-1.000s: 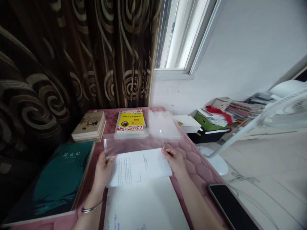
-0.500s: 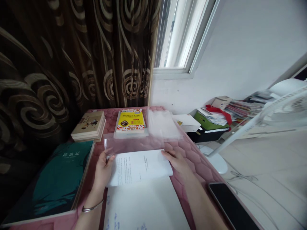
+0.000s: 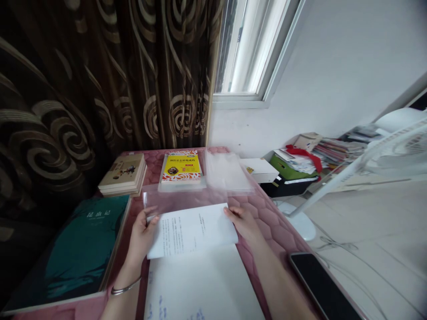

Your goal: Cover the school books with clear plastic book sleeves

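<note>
Printed page (image 3: 191, 232) barely shifts versus a second ago, work's near-static: left hand (image 3: 142, 235) and right hand (image 3: 245, 224) pinch its sides, clear film (image 3: 182, 198) beyond it.

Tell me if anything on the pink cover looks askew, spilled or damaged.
Nothing looks spilled or visibly damaged. Only the clear plastic sheets, just right of the yellow book, look slightly askew: their edges fan out unevenly instead of lining up.
</note>
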`<state>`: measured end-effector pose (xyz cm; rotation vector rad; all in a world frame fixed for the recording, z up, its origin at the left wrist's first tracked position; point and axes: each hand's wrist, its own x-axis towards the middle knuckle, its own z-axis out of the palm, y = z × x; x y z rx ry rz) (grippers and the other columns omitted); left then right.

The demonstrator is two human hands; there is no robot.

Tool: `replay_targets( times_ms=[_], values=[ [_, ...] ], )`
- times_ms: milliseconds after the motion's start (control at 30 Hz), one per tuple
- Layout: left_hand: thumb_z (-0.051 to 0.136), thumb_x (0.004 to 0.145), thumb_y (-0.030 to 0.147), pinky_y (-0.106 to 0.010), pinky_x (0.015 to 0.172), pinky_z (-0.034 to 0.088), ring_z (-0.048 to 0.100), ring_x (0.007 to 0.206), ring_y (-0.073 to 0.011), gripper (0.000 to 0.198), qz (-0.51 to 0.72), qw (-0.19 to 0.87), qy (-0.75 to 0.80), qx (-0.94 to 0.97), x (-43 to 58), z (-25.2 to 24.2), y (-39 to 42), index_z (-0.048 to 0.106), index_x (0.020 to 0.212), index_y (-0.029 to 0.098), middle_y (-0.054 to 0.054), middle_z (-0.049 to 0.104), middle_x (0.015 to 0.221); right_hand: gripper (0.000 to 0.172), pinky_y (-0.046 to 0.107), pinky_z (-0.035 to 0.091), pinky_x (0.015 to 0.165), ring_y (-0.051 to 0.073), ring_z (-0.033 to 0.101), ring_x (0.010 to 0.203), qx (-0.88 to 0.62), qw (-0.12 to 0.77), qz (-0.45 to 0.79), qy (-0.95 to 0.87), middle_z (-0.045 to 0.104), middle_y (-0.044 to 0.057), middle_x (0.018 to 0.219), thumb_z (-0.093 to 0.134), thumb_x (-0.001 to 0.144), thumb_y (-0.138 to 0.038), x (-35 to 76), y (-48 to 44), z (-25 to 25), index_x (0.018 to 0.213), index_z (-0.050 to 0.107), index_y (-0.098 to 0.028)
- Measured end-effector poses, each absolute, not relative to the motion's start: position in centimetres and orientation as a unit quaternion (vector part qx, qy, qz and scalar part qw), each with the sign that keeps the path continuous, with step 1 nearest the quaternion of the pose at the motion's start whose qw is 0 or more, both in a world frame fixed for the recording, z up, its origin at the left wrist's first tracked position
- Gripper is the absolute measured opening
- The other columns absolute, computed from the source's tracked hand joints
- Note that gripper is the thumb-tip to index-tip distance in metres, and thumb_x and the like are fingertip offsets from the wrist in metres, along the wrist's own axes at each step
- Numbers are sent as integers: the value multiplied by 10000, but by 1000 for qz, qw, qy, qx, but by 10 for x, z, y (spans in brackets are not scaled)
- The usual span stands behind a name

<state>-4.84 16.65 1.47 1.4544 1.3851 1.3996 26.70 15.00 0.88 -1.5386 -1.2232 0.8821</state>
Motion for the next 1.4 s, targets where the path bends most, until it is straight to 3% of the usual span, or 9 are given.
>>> replay_targets(
  times_ms=[333, 700, 967, 1300, 1400],
  values=[
    [642, 730, 457, -285, 703, 484, 641, 769, -191, 377, 530, 351, 532, 559, -51, 16, 167, 615, 969, 168, -44, 686, 824, 497, 246, 352, 479, 156, 490, 540, -670, 500, 258, -484, 541, -17, 538, 559, 720, -700, 258, 153, -2, 608, 598, -218],
    [649, 787, 410, -252, 663, 439, 578, 736, -149, 378, 540, 331, 529, 565, -52, 6, 166, 597, 1076, 172, -19, 647, 876, 569, 282, 383, 529, 176, 504, 528, -684, 510, 168, -494, 541, 5, 527, 399, 775, -776, 243, 151, -2, 644, 513, -235],
    [683, 708, 430, -267, 625, 459, 601, 664, -153, 419, 554, 377, 531, 519, -47, 12, 167, 575, 1018, 170, 2, 652, 750, 567, 318, 399, 559, 223, 556, 553, -712, 494, 88, -490, 590, 60, 564, 302, 824, -754, 235, 150, -8, 691, 504, -242],
    [741, 667, 476, -304, 692, 504, 661, 777, -195, 491, 548, 428, 522, 494, -45, 20, 162, 571, 1010, 168, -44, 703, 858, 630, 339, 425, 596, 253, 601, 615, -707, 513, 71, -481, 639, 105, 639, 274, 815, -806, 234, 149, -13, 721, 522, -234],
    [780, 627, 450, -300, 673, 505, 666, 744, -196, 510, 546, 458, 508, 484, -46, 18, 163, 575, 997, 166, -34, 703, 810, 643, 336, 432, 600, 249, 604, 622, -703, 522, 93, -474, 652, 107, 658, 325, 783, -827, 235, 150, -13, 734, 542, -225]
  ],
)
